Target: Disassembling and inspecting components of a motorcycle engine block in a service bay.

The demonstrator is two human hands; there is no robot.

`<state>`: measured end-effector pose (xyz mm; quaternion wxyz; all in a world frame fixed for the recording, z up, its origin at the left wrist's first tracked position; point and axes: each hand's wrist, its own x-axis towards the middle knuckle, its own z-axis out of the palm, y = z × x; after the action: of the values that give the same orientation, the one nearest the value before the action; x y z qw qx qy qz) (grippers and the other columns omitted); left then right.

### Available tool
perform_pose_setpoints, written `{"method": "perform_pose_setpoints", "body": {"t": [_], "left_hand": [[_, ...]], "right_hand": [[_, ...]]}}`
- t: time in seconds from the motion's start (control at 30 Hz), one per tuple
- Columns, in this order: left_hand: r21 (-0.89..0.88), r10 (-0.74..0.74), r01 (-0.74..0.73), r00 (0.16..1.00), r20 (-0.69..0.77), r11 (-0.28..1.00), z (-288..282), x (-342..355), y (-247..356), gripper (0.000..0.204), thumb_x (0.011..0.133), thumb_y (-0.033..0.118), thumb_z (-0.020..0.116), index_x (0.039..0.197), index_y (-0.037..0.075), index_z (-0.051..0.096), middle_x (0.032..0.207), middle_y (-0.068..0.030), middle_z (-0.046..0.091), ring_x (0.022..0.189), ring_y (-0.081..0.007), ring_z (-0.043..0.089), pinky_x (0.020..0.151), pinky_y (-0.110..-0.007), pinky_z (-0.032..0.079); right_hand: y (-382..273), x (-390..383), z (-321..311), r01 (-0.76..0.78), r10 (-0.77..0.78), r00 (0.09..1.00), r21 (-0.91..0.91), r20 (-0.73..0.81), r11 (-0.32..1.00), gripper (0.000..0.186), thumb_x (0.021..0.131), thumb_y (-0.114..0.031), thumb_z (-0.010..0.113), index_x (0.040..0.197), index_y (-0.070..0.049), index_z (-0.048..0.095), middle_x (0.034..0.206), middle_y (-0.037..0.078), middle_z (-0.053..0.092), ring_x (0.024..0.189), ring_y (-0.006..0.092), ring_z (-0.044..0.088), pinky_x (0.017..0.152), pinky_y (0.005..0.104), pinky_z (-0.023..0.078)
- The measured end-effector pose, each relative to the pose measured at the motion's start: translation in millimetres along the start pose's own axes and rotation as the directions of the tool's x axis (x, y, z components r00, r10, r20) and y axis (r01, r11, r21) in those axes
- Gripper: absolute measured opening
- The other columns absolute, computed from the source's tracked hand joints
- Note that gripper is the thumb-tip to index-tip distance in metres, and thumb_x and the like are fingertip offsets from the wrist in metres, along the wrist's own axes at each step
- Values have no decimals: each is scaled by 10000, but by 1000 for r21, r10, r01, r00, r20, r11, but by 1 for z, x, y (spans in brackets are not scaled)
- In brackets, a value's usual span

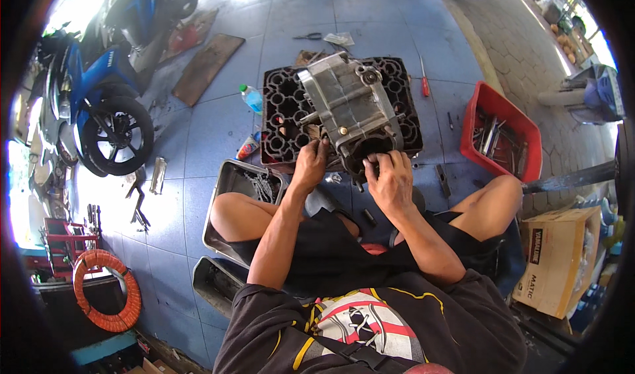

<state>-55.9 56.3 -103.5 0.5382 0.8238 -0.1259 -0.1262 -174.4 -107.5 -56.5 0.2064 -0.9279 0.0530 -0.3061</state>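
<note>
A grey metal engine case point(349, 96) rests tilted on an upturned dark plastic bottle crate point(281, 96) in front of me. My left hand point(311, 165) is at the lower left side of the case, its fingertips pinched together. Whatever they may hold is too small to make out. At the dark round opening point(370, 150) on the near end of the case is my right hand point(391, 181), thumb and fingers curled closed at its rim. What lies between those fingertips is hidden.
A red bin point(475, 136) of tools stands right, near a red-handled screwdriver point(424, 83). Pliers point(308, 36) lie beyond the crate. Left are a small bottle point(251, 99), a metal tray point(228, 175) with a chain, and a blue motorcycle point(99, 76). A cardboard box point(549, 261) sits right.
</note>
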Motion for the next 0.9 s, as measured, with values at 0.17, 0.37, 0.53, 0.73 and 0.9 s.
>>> {"method": "perform_pose_setpoints", "body": {"t": [0.17,0.37,0.53,0.73,0.9], "left_hand": [[-42,29,-29,1000,-9,999,-2,3,-13,411,1003,308,502,904,-82,588,677,-219,561,626,-223,470,640,-419,431],[-1,226,-228,965,131,974,-7,-8,-30,346,1012,338,494,1032,-5,531,845,-192,555,786,-259,501,750,-375,454],[-81,286,-276,944,163,958,-7,-11,-14,319,1029,299,451,1062,-8,531,858,-180,565,804,-245,519,774,-368,447],[-147,180,-157,970,161,977,-2,-5,-23,410,1045,359,404,908,-12,510,734,-67,485,700,-141,396,635,-337,394],[-5,5,-4,986,168,1000,-2,5,-14,508,1048,395,360,811,-25,518,627,-93,442,628,-152,404,595,-363,397]], "right_hand": [[-10,8,-6,-22,22,999,-15,-24,1000,135,784,-193,741,830,-97,659,848,97,563,848,314,558,769,435,442],[0,-4,-3,57,-59,990,-20,-126,998,166,765,-211,750,789,-102,628,823,77,554,817,292,550,740,417,426],[14,-3,12,168,-157,958,25,-241,985,202,798,-222,736,786,-72,601,798,82,553,752,287,556,707,420,424],[11,3,11,170,-153,958,51,-242,984,198,795,-194,739,773,-65,591,773,77,545,719,273,554,712,409,417],[14,4,7,170,-148,962,82,-228,982,186,776,-162,750,772,-64,592,765,60,546,723,262,552,737,399,409]]}}
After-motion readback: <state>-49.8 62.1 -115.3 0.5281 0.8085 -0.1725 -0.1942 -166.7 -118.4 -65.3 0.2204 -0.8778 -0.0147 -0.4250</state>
